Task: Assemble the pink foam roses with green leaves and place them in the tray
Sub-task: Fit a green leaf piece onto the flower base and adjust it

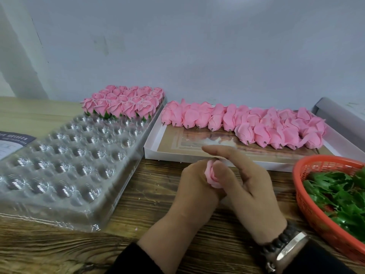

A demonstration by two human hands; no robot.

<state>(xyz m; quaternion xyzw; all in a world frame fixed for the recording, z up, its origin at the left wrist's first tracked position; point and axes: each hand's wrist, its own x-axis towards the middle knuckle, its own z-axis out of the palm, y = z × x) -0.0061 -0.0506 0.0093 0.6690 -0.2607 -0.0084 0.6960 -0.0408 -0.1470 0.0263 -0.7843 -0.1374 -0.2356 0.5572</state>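
1. One clear tray (pixel 65 155) sat on the bench (pixel 138 204), with finished roses (pixel 122 101) filling its far end, too packed to count.
2. One white box (pixel 177 155) held many bare pink roses (pixel 246 123).
3. One red basket (pixel 316 210) held green leaves (pixel 339 190).
4. The left hand (pixel 193 186) curled around one rose (pixel 212 176).
5. The right hand (pixel 250 186) touched it, first finger pointing out straight.

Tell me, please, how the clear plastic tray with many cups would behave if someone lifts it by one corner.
The clear plastic tray looks thin and moulded, so it would probably flex rather than stay stiff. It seems light, but the finished roses fill only its far end, so that end would likely sag or tip. Its glossy surface may be somewhat slippery.
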